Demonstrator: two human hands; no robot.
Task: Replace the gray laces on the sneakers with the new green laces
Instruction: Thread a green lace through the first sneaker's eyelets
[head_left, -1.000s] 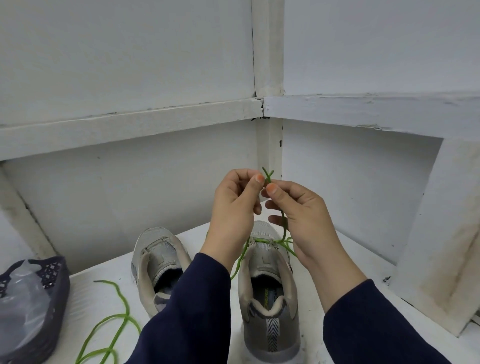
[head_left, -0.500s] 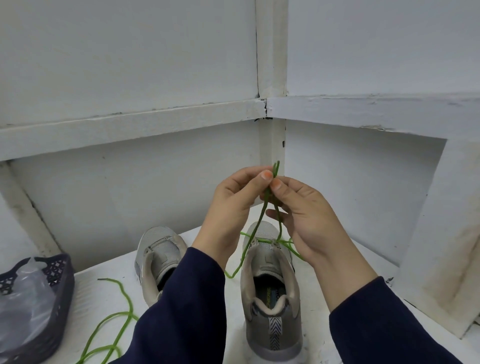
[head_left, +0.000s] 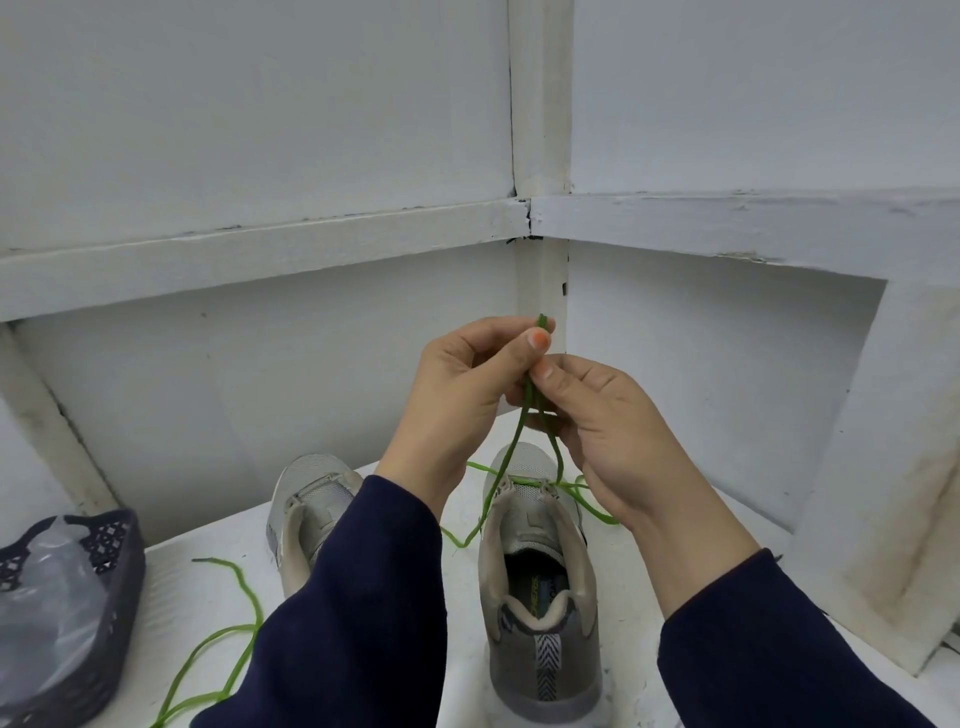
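Head cam, looking down at both hands held up together above the toe of the right sneaker (head_left: 540, 597). That's the shoe I'll place everything from.

Left hand (head_left: 457, 384): fingers curled in, thumb and forefinger pinching the top of the green lace (head_left: 511, 452), with the lace tips poking out just above the thumbnail. Right hand (head_left: 618, 431): touching the left one, just below it, thumb and fingers pinched on the same lace. Two strands drop from the pinch down to the front eyelets of the right sneaker. More of this lace trails onto the bench (head_left: 639, 597) on either side of the shoe's toe.

Counts:
- Two sneakers. The left sneaker (head_left: 306, 499) stands just left of the right sneaker, partly behind the left sleeve, heels toward the camera like its mate.
- Two green laces. The spare lace (head_left: 251, 592) lies loose on the bench, left of the right sneaker and past the other shoe.
- One dark basket (head_left: 124, 561), far left of the right sneaker at the frame edge, with a clear plastic bag (head_left: 47, 613) in it.
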